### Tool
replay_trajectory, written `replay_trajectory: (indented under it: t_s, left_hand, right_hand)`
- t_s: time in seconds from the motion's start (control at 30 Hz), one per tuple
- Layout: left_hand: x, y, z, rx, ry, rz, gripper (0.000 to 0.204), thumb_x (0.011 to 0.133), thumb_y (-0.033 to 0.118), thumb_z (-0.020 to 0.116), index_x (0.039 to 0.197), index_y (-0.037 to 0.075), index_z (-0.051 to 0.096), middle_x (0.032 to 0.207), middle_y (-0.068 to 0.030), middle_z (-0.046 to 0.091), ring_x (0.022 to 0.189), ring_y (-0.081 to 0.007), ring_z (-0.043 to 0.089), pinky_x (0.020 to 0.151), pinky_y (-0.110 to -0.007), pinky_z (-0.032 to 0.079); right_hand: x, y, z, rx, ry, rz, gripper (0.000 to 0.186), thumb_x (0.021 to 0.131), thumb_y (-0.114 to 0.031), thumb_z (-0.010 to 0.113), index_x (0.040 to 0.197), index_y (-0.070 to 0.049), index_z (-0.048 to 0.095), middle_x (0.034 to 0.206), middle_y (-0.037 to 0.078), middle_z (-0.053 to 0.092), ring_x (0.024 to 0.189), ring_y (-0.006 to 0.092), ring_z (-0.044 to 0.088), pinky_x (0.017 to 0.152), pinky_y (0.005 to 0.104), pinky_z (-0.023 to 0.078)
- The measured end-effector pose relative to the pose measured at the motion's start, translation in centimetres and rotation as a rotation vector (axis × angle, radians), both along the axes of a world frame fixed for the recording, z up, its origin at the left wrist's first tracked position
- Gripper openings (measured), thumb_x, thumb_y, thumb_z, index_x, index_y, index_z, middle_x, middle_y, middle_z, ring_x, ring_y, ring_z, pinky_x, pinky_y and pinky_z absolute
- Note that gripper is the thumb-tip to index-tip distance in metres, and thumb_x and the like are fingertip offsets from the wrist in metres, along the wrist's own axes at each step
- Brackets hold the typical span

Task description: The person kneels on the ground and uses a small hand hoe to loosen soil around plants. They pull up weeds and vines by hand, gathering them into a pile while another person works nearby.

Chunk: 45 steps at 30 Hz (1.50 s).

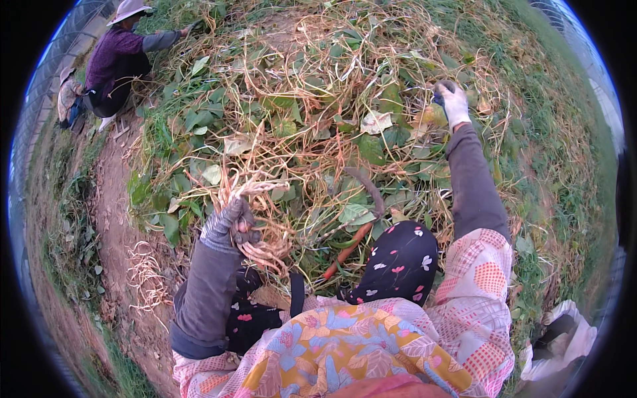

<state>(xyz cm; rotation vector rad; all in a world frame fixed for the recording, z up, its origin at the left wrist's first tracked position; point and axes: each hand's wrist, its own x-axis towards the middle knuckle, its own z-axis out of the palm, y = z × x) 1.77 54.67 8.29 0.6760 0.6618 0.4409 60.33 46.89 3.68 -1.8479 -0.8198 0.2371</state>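
A bunch of long, pale, dried bean pods point(265, 247) is gripped in my left hand point(244, 219), whose gloved fingers curl around it; pod ends stick out above and below. My right hand point(453, 105), in a white glove with dark fingertips, reaches far out to the right among the tangled vines point(391, 99). Its fingers are bent together, and whatever lies between them is hidden. Between my arms, near my knee, a sickle lies on the plants, with an orange-red handle point(348, 251) and a curved dark blade point(369, 189).
Dried stems and green leaves cover the ground ahead. A small pile of pods point(147, 277) lies on the bare soil strip point(118, 192) at left. Far left, a person in a hat and purple top point(118, 56) crouches, another behind. A white sack point(561, 338) stands at lower right.
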Motion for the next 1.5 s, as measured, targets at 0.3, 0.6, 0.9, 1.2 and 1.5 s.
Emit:
replay_trajectory:
  t_s: [0.3,0.6,0.9,1.2,1.5]
  left_hand:
    - [-1.2,0.3,-3.3,-0.246,-0.038,0.007,0.021,0.084,0.031,0.054,0.086,0.011,0.047,0.058,-0.0085,0.052,0.045,-0.0177,0.049,0.049,-0.037,0.043]
    - [0.9,0.0,-3.8,-0.242,0.039,0.046,0.022,0.084,0.026,0.055,0.089,0.005,0.050,0.061,-0.0092,0.052,0.043,-0.0157,0.046,0.041,-0.026,0.039]
    - [2.3,-1.3,-3.5,-0.238,-0.004,-0.009,0.022,0.084,0.027,0.055,0.090,0.006,0.052,0.062,-0.0077,0.055,0.047,-0.0154,0.049,0.043,-0.028,0.042]
    - [1.9,-3.2,-1.8,-0.277,0.054,0.021,0.022,0.084,0.029,0.055,0.089,0.008,0.054,0.061,-0.0047,0.054,0.049,-0.0155,0.050,0.044,-0.027,0.043]
    - [1.2,-2.4,-3.1,-0.274,0.087,0.039,0.019,0.084,0.027,0.055,0.090,0.010,0.052,0.064,-0.0043,0.054,0.048,-0.0131,0.047,0.051,-0.029,0.042]
  right_hand:
    - [10.7,8.5,-7.0,-1.066,-0.344,-0.272,0.031,0.080,-0.024,0.043,0.103,-0.012,0.060,0.112,0.015,0.054,0.105,0.0311,0.050,0.088,0.0372,0.041]
    - [10.5,9.6,-9.0,-1.236,-0.304,-0.209,0.048,0.082,-0.037,0.045,0.128,-0.026,0.038,0.139,0.004,0.026,0.128,0.0303,0.022,0.101,0.0521,0.018]
    - [10.8,1.7,-11.2,-0.560,0.025,0.053,0.030,0.076,-0.027,0.058,0.101,-0.011,0.059,0.092,0.012,0.062,0.087,0.0250,0.058,0.078,0.0314,0.043]
    - [4.7,0.7,-10.4,-0.532,-0.204,-0.167,0.020,0.077,-0.028,0.055,0.090,-0.013,0.062,0.094,0.011,0.062,0.090,0.0280,0.057,0.079,0.0360,0.043]
    - [5.4,7.5,-9.9,-0.507,-0.346,-0.054,0.028,0.077,-0.025,0.054,0.103,-0.014,0.059,0.096,0.014,0.060,0.091,0.0300,0.057,0.079,0.0364,0.044]
